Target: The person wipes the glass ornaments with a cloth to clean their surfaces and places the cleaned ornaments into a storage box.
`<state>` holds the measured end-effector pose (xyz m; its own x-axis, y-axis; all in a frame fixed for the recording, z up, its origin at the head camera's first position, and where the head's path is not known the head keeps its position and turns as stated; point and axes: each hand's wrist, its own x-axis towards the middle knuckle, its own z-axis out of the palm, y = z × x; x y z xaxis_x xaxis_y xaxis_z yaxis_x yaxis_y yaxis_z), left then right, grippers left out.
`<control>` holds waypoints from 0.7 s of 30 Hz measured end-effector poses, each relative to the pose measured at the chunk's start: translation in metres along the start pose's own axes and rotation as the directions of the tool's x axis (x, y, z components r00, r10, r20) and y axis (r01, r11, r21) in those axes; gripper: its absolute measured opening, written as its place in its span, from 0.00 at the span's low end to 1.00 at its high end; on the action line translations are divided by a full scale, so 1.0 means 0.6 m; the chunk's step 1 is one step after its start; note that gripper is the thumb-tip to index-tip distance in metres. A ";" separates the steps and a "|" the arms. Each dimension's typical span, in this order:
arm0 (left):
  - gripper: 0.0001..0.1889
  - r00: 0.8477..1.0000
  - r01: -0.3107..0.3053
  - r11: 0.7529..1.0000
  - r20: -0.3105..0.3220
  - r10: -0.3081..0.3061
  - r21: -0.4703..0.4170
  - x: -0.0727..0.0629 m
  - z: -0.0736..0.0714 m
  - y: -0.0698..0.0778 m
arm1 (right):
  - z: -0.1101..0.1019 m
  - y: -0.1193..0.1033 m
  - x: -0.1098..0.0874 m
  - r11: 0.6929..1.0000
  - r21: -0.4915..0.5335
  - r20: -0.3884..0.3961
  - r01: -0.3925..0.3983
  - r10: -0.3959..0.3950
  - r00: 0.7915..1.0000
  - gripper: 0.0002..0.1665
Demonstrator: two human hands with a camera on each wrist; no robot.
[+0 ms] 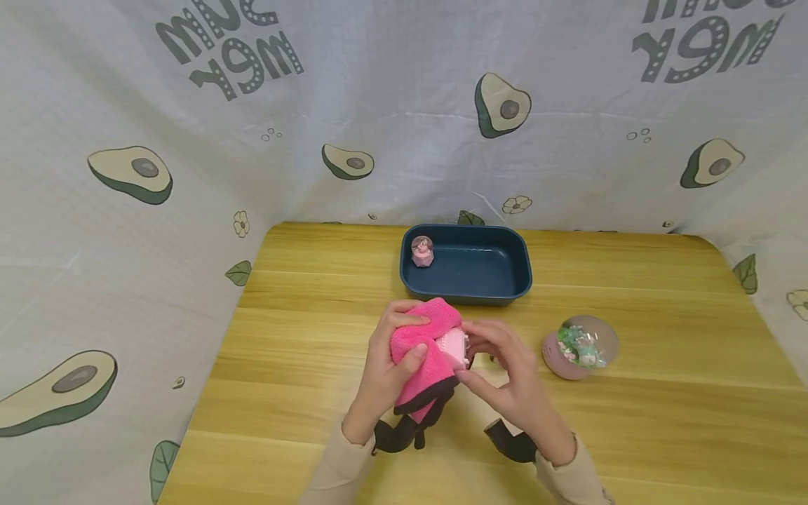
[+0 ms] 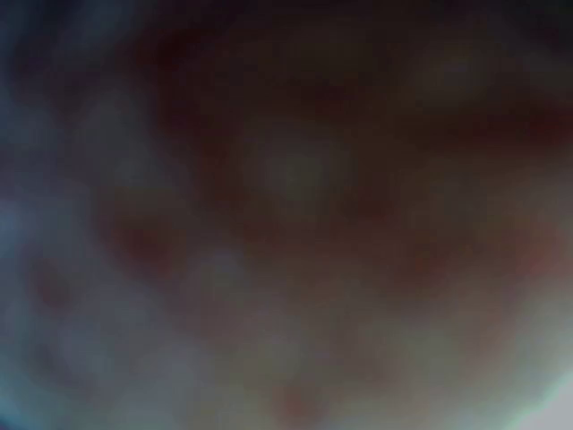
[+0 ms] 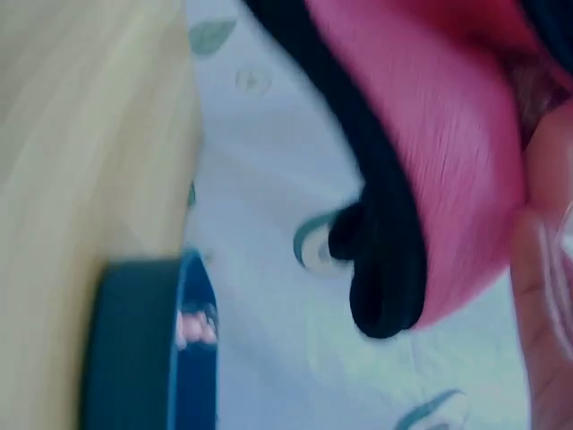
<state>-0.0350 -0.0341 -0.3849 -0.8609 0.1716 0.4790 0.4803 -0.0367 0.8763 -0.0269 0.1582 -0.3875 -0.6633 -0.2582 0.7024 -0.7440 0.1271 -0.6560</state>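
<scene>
In the head view my left hand (image 1: 399,351) grips a bright pink cloth (image 1: 435,315) with black trim, folded around a light pink object (image 1: 452,346). Only part of that object shows, and the cloth hides the rest. My right hand (image 1: 511,365) pinches the object's uncovered end between thumb and fingers. Up close in the right wrist view, the cloth (image 3: 448,152) hangs with its black edge, and a finger (image 3: 546,313) shows at the right border. Everything in the left wrist view is dark and blurred.
Behind the hands stands a dark blue bin (image 1: 480,298) with a small pink snow globe (image 1: 422,252) in its left end. To the right, a larger snow globe (image 1: 577,347) with a pink base rests on the wooden table (image 1: 682,337). An avocado-print curtain (image 1: 416,84) hangs behind.
</scene>
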 end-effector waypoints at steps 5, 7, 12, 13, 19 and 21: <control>0.18 0.999 -0.011 1.000 0.032 0.011 0.010 0.000 0.001 0.001 | -0.004 0.007 0.002 0.992 -0.112 -0.029 0.065 -0.069 0.997 0.32; 0.17 0.998 -0.053 0.998 0.034 0.052 0.029 0.001 0.002 -0.001 | -0.001 0.004 0.002 0.996 -0.084 -0.050 0.026 -0.030 0.998 0.32; 0.17 0.982 -0.183 0.978 0.068 0.177 0.103 0.002 0.004 -0.008 | 0.012 -0.010 -0.002 0.960 0.136 -0.121 -0.246 0.263 0.957 0.16; 0.17 0.979 -0.200 0.973 0.073 0.193 0.116 0.002 0.004 -0.009 | 0.014 -0.013 -0.002 0.935 0.185 -0.123 -0.302 0.327 0.937 0.12; 0.17 0.990 -0.139 0.986 0.029 0.137 0.094 0.001 0.006 -0.008 | 0.012 -0.022 0.002 0.907 0.184 -0.085 -0.378 0.398 0.914 0.14; 0.18 0.996 -0.085 0.994 0.001 0.085 0.066 0.001 0.006 -0.006 | 0.007 -0.018 0.004 0.955 0.098 -0.065 -0.279 0.285 0.956 0.20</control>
<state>-0.0367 -0.0301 -0.3882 -0.8166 0.1685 0.5521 0.5620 0.0136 0.8271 -0.0202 0.1521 -0.3801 -0.8518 -0.1488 0.5022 -0.5182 0.0994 -0.8495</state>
